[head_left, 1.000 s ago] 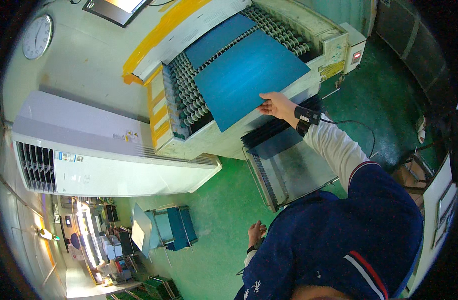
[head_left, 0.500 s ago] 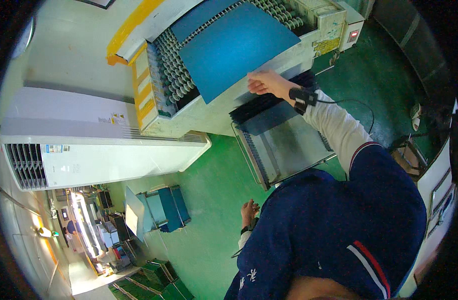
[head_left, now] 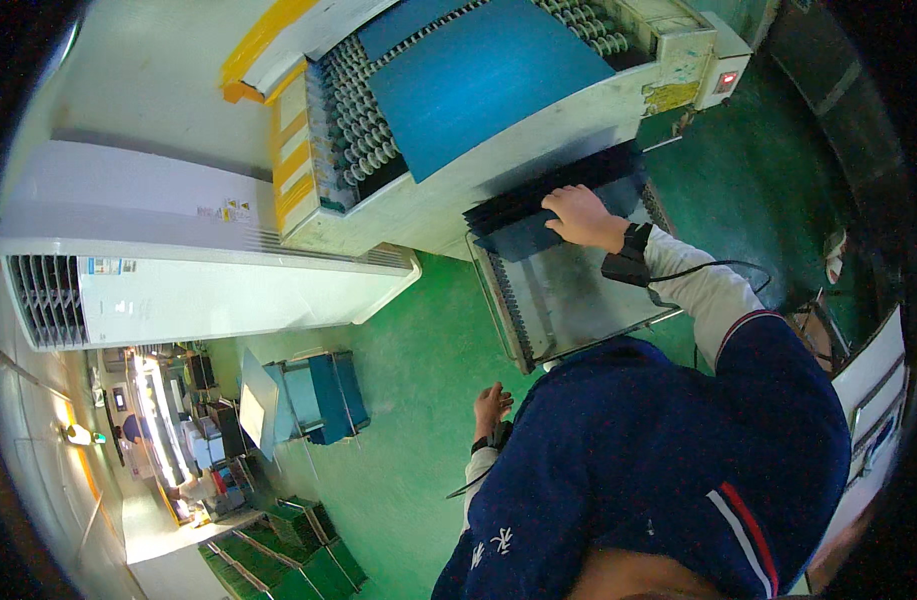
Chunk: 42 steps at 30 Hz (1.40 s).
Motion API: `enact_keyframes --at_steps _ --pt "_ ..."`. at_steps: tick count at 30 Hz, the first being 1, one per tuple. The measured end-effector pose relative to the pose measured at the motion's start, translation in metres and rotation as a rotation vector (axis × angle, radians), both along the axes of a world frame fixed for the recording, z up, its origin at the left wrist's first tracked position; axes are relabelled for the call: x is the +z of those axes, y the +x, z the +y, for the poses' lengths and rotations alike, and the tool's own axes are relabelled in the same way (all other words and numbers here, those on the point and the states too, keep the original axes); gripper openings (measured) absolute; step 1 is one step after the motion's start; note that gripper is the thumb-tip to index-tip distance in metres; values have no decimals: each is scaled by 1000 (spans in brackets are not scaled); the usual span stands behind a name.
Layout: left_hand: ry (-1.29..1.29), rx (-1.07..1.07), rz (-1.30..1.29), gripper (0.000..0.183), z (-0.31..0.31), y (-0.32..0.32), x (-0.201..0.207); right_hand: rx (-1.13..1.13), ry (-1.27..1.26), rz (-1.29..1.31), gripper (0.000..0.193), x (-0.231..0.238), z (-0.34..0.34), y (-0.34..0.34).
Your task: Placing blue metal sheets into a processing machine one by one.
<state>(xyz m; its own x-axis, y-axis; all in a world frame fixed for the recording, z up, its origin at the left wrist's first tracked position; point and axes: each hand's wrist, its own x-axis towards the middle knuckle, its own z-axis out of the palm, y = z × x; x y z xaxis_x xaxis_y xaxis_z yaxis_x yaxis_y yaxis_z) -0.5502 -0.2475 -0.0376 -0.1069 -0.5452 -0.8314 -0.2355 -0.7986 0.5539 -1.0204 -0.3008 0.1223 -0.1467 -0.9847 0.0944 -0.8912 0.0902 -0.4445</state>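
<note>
My right hand (head_left: 583,215), with a dark band and cable at its wrist, is over a row of dark thin panels (head_left: 518,205) standing in a slotted rack (head_left: 588,310). Its fingers are slightly bent and apart at the front panel; whether they touch it I cannot tell. Beyond, a flat blue sheet (head_left: 488,85) lies on the rollers (head_left: 363,125) of a conveyor machine, away from both hands. My left hand (head_left: 492,405) hangs low at my side over the floor, its fingers loosely apart and nothing in them.
A tall white cabinet-like unit with a vent (head_left: 208,290) stands at the left. Beyond it are a rack of blue panels (head_left: 333,398) and racks of green panels (head_left: 288,555). The conveyor's control box (head_left: 723,80) juts out at the far right, over the green floor (head_left: 418,330).
My right hand has moved from the near edge of the blue sheet down to the dark panels in the rack. The blue sheet remains on the rollers. My left hand stays low.
</note>
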Motion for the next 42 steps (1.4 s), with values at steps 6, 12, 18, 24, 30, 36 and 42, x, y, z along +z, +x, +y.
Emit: enact_keyframes --at_steps 6,12,18,24,30,36,42 --pt "-44 -12 -92 40 4 -13 6 19 109 142 15 -26 -14 -20" --pt "-8 37 -199 38 9 -15 17 85 119 213 8 -53 -32 -41" --pt "-41 143 -135 40 24 -1 1 142 127 234 16 -59 -37 -42" --pt "-41 44 -156 40 24 -14 11 137 9 218 18 -61 -21 -35" --pt "-82 -70 -199 45 26 -18 3 94 46 214 18 -48 -23 -26" --pt "-106 -88 -233 47 26 -14 12 71 140 241 22 -46 -23 -28" --pt "13 -165 -165 44 24 0 4 28 124 226 29 -47 -22 -24"
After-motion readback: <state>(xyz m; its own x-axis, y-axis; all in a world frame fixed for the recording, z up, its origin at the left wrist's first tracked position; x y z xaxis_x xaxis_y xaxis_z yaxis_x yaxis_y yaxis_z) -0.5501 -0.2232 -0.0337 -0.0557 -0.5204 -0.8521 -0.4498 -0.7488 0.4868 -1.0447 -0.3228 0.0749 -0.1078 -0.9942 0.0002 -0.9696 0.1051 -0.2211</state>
